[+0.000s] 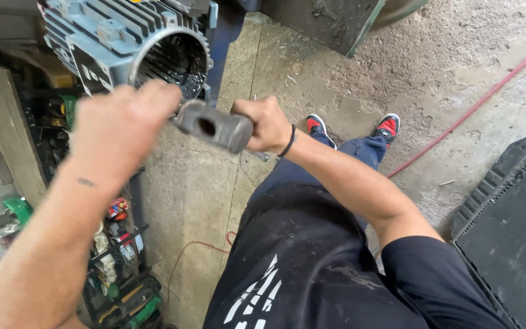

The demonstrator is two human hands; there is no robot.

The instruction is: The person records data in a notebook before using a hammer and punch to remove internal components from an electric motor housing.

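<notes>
motor housing (123, 42) grey-blue (ribbed) | hammer head (214, 126) dull grey | hose (476, 106) red | shoes (388, 126) red-black

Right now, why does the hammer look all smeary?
In the head view the hammer head and the left hand are motion-blurred; the right hand on the handle is slightly soft, while the finned motor housing and red hose look sharp.
</notes>
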